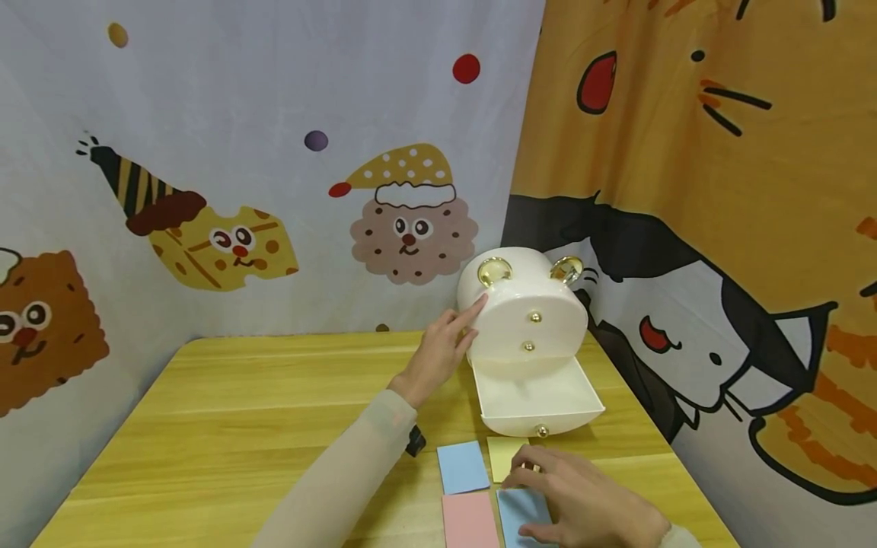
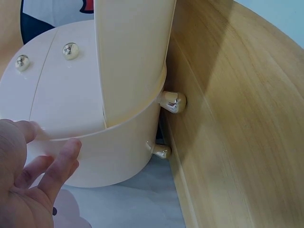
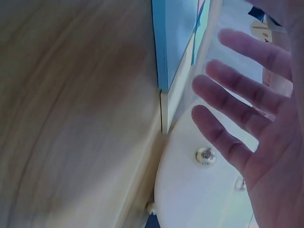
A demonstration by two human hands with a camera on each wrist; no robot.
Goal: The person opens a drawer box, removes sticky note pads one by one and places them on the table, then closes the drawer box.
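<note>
A white drawer box point(image 1: 524, 304) with gold ears and round gold knobs stands at the back right of the table. Its bottom drawer point(image 1: 537, 388) is pulled out and bare inside. My left hand point(image 1: 441, 346) touches the box's left side with extended fingers, seen closer in the left wrist view point(image 2: 42, 166). Above the front sticky note pads, my right hand point(image 1: 575, 491) hovers with loosely bent fingers, holding nothing. Below it lies a blue pad point(image 1: 517, 511); around that are a yellow pad point(image 1: 503, 457), another blue pad point(image 1: 463, 467) and a pink pad point(image 1: 470, 521).
The wooden table point(image 1: 260, 426) extends widely to the left. A small black object point(image 1: 415, 441) lies partly behind the left forearm. Cartoon-printed curtains point(image 1: 274, 91) hang behind the table and along its right side, close to the box.
</note>
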